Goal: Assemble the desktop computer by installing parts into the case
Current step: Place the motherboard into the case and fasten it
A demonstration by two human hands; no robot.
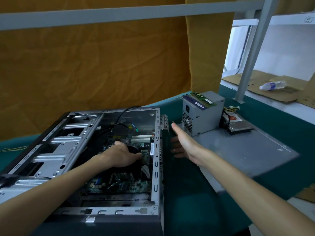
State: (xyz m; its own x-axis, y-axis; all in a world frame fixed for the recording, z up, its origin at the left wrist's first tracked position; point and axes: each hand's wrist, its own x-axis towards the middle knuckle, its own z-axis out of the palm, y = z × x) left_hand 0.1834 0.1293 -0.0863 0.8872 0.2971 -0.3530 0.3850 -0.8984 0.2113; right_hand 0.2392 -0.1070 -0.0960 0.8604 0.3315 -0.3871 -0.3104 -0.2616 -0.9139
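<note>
Big mustard-yellow cloth [93, 65] hangs across the far side behind a grey metal bar [119, 14], and the whole setup sits on a green table [196, 201]. The computer case [51, 150] lies on its side at the near left, open side up, with the circuit board [119, 184] already sitting in the bottom of it and a few black cables [122, 114] trailing in from the far edge.

To the right of the case a flat grey metal side panel [247, 150] lies on the table. On its far end stands the grey power supply box [201, 114], upright, with two memory sticks [202, 100] lying on top of it. Just right of that box is a hard drive [240, 125], with a bundle of coloured wires [231, 109] behind it.

The left hand [121, 154] is down inside the case, fingers curled over a round black fan [134, 149] on the board, gripping it. The right hand [185, 143] is outside the case, just beside its right wall, held flat with the fingers straight and holding nothing. A card [166, 126] stands on edge between that wall and the hand.

Way off at the far right a plastic water bottle [272, 86] lies on some flattened cardboard [281, 96] on a white shelf.
</note>
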